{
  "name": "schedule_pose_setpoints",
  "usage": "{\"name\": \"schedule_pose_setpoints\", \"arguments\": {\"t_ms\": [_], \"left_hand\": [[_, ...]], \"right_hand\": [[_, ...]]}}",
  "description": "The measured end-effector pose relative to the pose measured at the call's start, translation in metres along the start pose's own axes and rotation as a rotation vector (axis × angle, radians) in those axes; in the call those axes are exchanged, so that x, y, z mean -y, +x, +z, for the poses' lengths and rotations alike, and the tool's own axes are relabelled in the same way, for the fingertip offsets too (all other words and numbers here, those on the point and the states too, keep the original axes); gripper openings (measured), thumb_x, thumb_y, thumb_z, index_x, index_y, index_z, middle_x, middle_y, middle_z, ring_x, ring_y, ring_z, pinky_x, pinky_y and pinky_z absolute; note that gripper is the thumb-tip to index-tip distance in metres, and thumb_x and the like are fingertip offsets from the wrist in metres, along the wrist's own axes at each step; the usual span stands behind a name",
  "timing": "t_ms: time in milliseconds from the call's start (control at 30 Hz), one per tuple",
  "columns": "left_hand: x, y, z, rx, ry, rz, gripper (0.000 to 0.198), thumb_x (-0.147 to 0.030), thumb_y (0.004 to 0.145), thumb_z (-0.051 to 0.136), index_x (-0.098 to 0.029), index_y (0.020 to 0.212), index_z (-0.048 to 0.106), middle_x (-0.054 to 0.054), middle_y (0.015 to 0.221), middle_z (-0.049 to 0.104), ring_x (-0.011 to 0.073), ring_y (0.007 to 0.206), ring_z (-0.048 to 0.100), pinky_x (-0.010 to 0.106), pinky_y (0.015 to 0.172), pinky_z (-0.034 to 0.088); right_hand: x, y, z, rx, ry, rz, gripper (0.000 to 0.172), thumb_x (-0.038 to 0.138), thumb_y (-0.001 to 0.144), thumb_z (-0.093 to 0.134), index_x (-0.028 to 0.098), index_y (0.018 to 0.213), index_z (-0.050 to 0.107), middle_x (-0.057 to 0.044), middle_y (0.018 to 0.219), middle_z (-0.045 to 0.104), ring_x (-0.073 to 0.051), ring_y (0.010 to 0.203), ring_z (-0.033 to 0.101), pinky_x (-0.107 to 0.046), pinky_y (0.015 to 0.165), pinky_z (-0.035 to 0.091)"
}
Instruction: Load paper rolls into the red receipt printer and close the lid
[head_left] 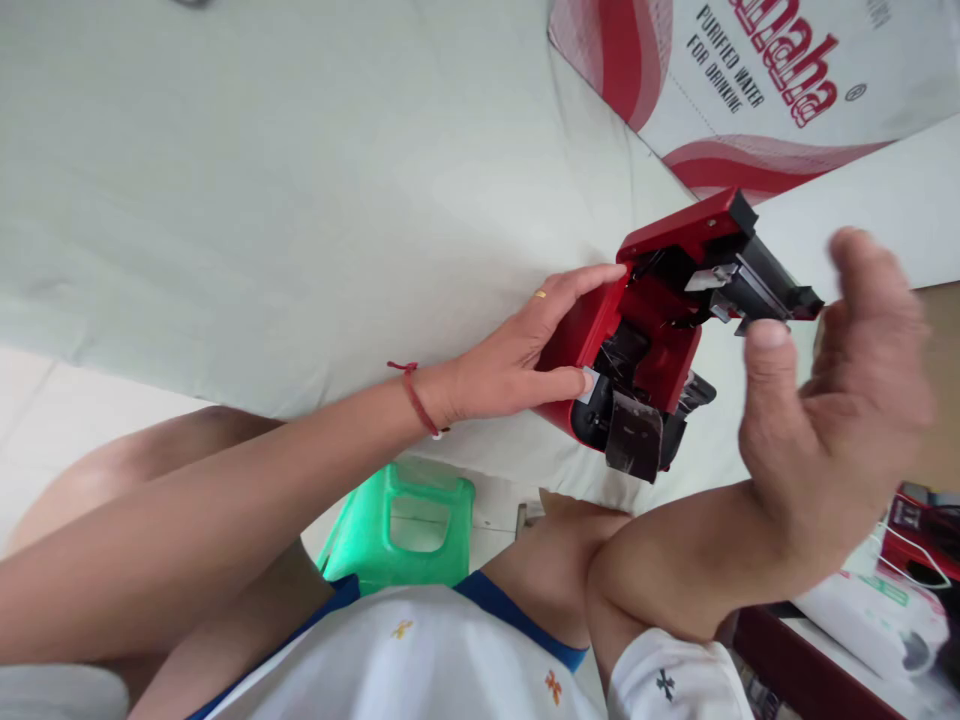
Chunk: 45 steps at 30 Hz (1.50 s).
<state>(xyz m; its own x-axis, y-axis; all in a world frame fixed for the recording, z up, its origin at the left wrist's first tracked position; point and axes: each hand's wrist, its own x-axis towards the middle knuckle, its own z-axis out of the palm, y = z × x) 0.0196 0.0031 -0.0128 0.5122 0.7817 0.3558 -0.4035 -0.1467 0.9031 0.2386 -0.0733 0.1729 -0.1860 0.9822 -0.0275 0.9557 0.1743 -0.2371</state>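
While your left hand [517,365] clamps the glossy red plastic device [652,330] on the pale smooth tabletop [300,180], your right hand [840,400] hovers spread.

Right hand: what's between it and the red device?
Nothing, in the head view: the open right hand sits beside the red device, thumb near its black end.

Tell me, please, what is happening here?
A person's left hand grips a red device resting on the pale cloth-covered table, with the fingers over its casing. The device stands open, showing black inner parts. The right hand is raised beside its black upper part, open and holding nothing; whether the thumb touches is unclear. A printed cardboard box lies behind.
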Motion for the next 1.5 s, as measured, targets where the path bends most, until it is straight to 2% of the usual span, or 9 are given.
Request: {"name": "schedule_pose_setpoints", "arguments": {"t_ms": [200, 367, 567, 733, 900, 1067, 1167, 1333, 1500], "left_hand": [[-0.013, 0.005, -0.01, 0.061, 0.112, 0.089, 0.095, -0.064, 0.098, 0.086, -0.044, 0.181, 0.044, 0.002, 0.196, 0.038, 0.0447, 0.187, 0.024, 0.067, 0.154, 0.023], [-0.032, 0.009, -0.008, 0.031, 0.019, 0.031, 0.06, -0.065, 0.112, 0.068, -0.043, 0.168, 0.064, -0.003, 0.185, 0.055, 0.0388, 0.184, 0.037, 0.059, 0.156, 0.025], [-0.035, 0.013, -0.002, 0.005, 0.11, 0.009, 0.076, -0.063, 0.101, 0.083, -0.037, 0.169, 0.062, 0.007, 0.184, 0.055, 0.0453, 0.18, 0.04, 0.066, 0.153, 0.028], [-0.02, 0.014, 0.0, 0.0, 0.08, 0.036, 0.084, -0.057, 0.099, 0.084, -0.043, 0.175, 0.051, 0.0, 0.191, 0.046, 0.0429, 0.185, 0.033, 0.066, 0.155, 0.022], [-0.012, 0.018, 0.002, 0.076, 0.01, 0.111, 0.095, -0.061, 0.097, 0.085, -0.042, 0.18, 0.043, 0.001, 0.193, 0.04, 0.0413, 0.183, 0.035, 0.061, 0.154, 0.027], [-0.017, 0.018, 0.007, 0.161, -0.023, 0.097, 0.103, -0.074, 0.1, 0.077, -0.043, 0.186, 0.03, 0.001, 0.2, 0.028, 0.0409, 0.183, 0.037, 0.059, 0.151, 0.037], [-0.018, 0.017, 0.008, 0.192, -0.023, 0.07, 0.106, -0.078, 0.101, 0.074, -0.043, 0.188, 0.024, -0.002, 0.204, 0.014, 0.0411, 0.184, 0.034, 0.058, 0.151, 0.037], [-0.011, 0.016, 0.006, 0.211, -0.089, 0.05, 0.112, -0.074, 0.098, 0.081, -0.047, 0.19, 0.022, -0.009, 0.206, 0.004, 0.0422, 0.192, 0.007, 0.06, 0.156, 0.025], [-0.008, 0.012, 0.005, 0.123, -0.127, 0.059, 0.114, -0.069, 0.091, 0.09, -0.054, 0.186, 0.03, -0.011, 0.204, 0.016, 0.0401, 0.193, -0.001, 0.063, 0.158, 0.013]], "right_hand": [[0.014, -0.004, -0.022, -0.039, -0.081, -0.014, 0.041, 0.055, 0.114, 0.071, 0.034, 0.144, 0.088, -0.01, 0.128, 0.091, -0.045, 0.127, 0.086, -0.061, 0.1, 0.075], [0.023, -0.022, -0.024, -0.037, -0.138, -0.061, 0.034, 0.031, 0.12, 0.061, 0.023, 0.141, 0.087, -0.008, 0.135, 0.091, -0.036, 0.122, 0.09, -0.054, 0.11, 0.075], [0.026, -0.019, -0.015, 0.049, -0.192, -0.127, 0.036, 0.025, 0.12, 0.057, 0.011, 0.133, 0.088, -0.014, 0.127, 0.092, -0.036, 0.105, 0.094, -0.05, 0.098, 0.079], [0.028, -0.016, -0.009, 0.021, -0.225, -0.137, 0.034, 0.022, 0.119, 0.058, 0.015, 0.124, 0.091, -0.015, 0.119, 0.093, -0.037, 0.094, 0.094, -0.047, 0.079, 0.078], [0.03, -0.016, -0.003, -0.005, -0.241, -0.147, 0.032, 0.022, 0.117, 0.06, 0.016, 0.122, 0.092, -0.014, 0.112, 0.094, -0.034, 0.085, 0.093, -0.04, 0.064, 0.069], [0.032, -0.012, 0.004, -0.12, -0.214, 0.018, 0.031, 0.027, 0.117, 0.063, 0.021, 0.109, 0.092, -0.007, 0.081, 0.09, -0.026, 0.055, 0.079, -0.038, 0.052, 0.055], [0.029, -0.013, 0.003, -0.15, -0.174, 0.051, 0.027, 0.028, 0.118, 0.065, 0.021, 0.114, 0.091, -0.009, 0.097, 0.094, -0.026, 0.066, 0.085, -0.038, 0.06, 0.062], [0.026, -0.022, -0.011, -0.028, -0.053, -0.1, 0.026, 0.025, 0.118, 0.065, 0.023, 0.131, 0.088, -0.009, 0.121, 0.094, -0.03, 0.098, 0.092, -0.043, 0.091, 0.075], [0.029, -0.027, -0.018, 0.159, 0.032, -0.251, 0.033, 0.014, 0.115, 0.061, 0.02, 0.14, 0.082, -0.01, 0.133, 0.092, -0.03, 0.114, 0.091, -0.041, 0.094, 0.077]]}}
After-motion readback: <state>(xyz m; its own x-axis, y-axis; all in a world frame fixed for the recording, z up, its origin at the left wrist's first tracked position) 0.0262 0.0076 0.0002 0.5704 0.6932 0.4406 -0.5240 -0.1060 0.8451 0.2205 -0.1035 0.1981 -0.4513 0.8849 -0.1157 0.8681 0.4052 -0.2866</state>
